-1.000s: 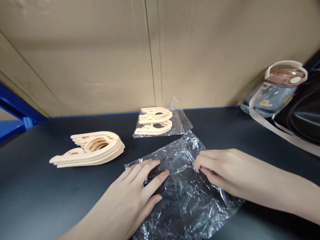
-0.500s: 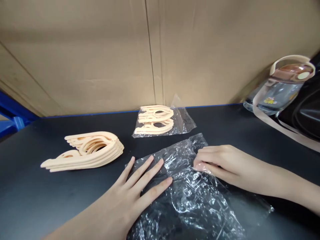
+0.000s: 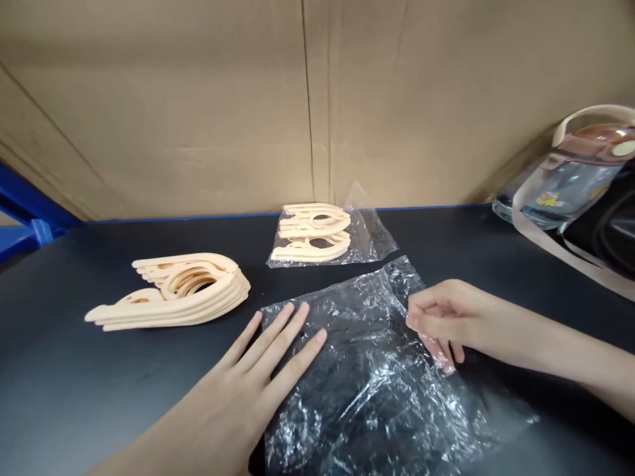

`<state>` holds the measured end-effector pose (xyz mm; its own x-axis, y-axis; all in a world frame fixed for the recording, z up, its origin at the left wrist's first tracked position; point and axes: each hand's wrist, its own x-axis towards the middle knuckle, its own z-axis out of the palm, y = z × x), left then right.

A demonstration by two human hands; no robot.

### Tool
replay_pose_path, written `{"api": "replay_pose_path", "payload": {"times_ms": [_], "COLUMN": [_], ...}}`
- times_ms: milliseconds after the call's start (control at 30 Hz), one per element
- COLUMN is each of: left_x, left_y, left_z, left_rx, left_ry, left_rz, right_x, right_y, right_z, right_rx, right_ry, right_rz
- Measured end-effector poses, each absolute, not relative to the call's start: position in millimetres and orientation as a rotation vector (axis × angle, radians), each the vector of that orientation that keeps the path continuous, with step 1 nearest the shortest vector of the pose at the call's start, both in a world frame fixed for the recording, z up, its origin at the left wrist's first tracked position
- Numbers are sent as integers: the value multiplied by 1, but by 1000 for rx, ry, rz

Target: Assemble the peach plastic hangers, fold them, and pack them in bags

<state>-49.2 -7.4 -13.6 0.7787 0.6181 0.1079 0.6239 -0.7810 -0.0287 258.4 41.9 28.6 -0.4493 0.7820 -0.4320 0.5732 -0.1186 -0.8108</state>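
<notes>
A crinkled clear plastic bag (image 3: 357,370) lies spread over the front middle of the black tabletop. My left hand (image 3: 258,370) rests flat on its left part, fingers spread, holding nothing. At the bag's right edge, my right hand (image 3: 446,320) pinches the film between thumb and index finger, with other fingers under the film. Left of the bag sits a stack of cream folding hangers (image 3: 198,301). Behind it lies another clear bag (image 3: 364,231) with cream folding hangers (image 3: 317,231) inside.
On the right stands a clear water bottle (image 3: 570,185) with a brown lid and a long strap (image 3: 560,248), beside a black object (image 3: 605,231). A cardboard wall (image 3: 198,112) closes off the back. A blue metal frame (image 3: 34,211) is at the left.
My right hand has shifted right along the bag's edge, its fingers now less bunched. The film lies flatter and wider. My left hand stays flat on it. The view has moved slightly.
</notes>
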Motion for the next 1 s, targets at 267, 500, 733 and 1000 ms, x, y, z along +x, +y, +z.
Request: {"api": "replay_pose_path", "payload": {"times_ms": [267,500,733,1000], "left_x": [-51,-49,-55,-47], "left_y": [-11,-9,-3,1], "left_z": [-13,-14,-6,0], "left_rx": [-2745,-2784,-2868,-2965], "left_ry": [-1214,-1242,-1239,-1097], "left_rz": [-184,-232,-164,-179], "right_x": [267,280,264,256], "right_y": [52,46,23,16], "right_z": [30,35,24,8], "right_rx": [-1382,-1011,-934,-578], "right_ry": [-1939,-2667,-2836,-2894], "right_rz": [1688,1056,302,379]}}
